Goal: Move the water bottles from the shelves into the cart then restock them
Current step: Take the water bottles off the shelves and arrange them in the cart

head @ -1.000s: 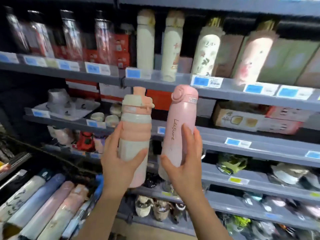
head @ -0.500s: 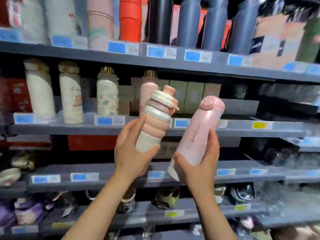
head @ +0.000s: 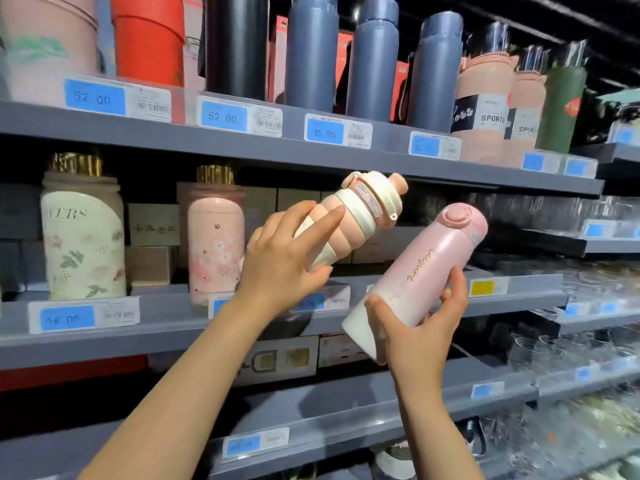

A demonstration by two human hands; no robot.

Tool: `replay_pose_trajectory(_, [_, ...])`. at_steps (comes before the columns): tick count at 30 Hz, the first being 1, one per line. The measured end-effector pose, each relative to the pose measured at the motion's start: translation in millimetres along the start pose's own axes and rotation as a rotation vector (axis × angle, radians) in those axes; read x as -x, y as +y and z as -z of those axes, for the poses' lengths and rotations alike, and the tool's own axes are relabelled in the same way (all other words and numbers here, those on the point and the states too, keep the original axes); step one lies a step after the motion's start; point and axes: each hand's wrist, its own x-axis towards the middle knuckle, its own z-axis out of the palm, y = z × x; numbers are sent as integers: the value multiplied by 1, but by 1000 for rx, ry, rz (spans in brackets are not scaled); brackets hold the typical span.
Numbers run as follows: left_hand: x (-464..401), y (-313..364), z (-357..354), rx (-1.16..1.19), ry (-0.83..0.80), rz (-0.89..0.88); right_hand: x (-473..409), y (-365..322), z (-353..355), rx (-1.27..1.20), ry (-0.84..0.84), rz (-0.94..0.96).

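While gripped, ribbed bottle (head: 349, 216) and pink flask (head: 426, 271) tilt further (rightward), shelves nearer

Bright overhead store light falls on the bottles, leaving deep shadow under each grey shelf (head: 242, 147). Wide-angle distortion bows the shelf lines. The right edge smears into blur; glare streaks the glassware (head: 588, 341) there.

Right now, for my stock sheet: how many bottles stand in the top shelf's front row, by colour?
Pink bottles: 3
Red bottles: 1
Black bottles: 1
Blue bottles: 3
Green bottles: 1
Total: 9
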Motion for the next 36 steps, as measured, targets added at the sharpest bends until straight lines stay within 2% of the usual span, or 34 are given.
replay_pose_trajectory(10, [-44,8,-43,-161,-151,-130,-53,24,10,-98,25,-52])
replay_pose_trajectory(13, [-48,9,-58,-216,-165,-121,-68,31,14,-125,25,-52])
replay_pose_trajectory(24, [-44,17,-104,-212,-122,62,-116,51,9,-152,94,-85])
replay_pose_trajectory(29, [-38,16,-117,-160,-130,199,-133,57,-3,-100,116,-110])
replay_pose_trajectory(36, [-36,20,-114,-57,-142,279,-143,70,-22,6,81,-129])
